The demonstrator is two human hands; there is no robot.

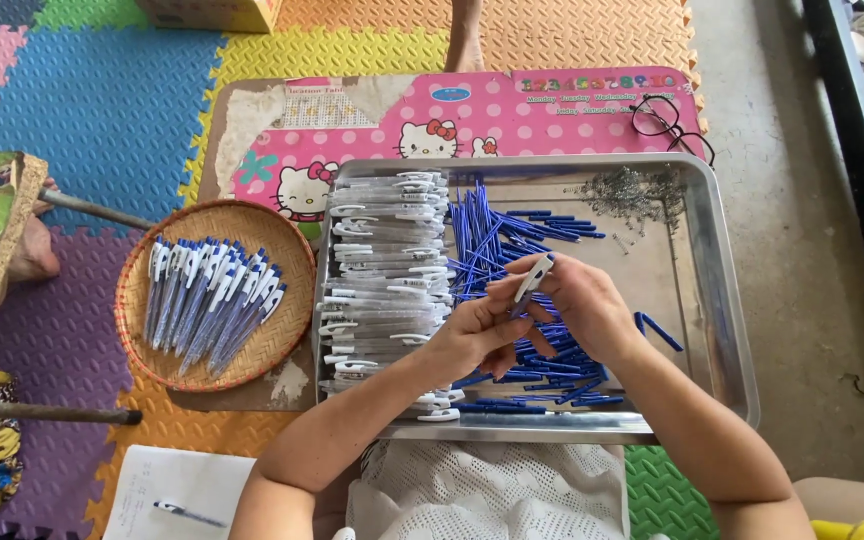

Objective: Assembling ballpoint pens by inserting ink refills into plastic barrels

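Note:
Over a metal tray my two hands meet. My right hand pinches a clear pen barrel with a white clip, tilted up to the right. My left hand touches its lower end from the left. In the tray lie a stack of clear pen barrels with white clips on the left, blue refills in the middle and a heap of small metal springs at the far right. A round woven basket left of the tray holds several assembled blue-and-white pens.
The tray rests on a pink cartoon-cat board over coloured foam floor mats. Black-rimmed glasses lie at the board's far right. A sheet of paper with a pen lies near left. Another person's foot shows at the left edge.

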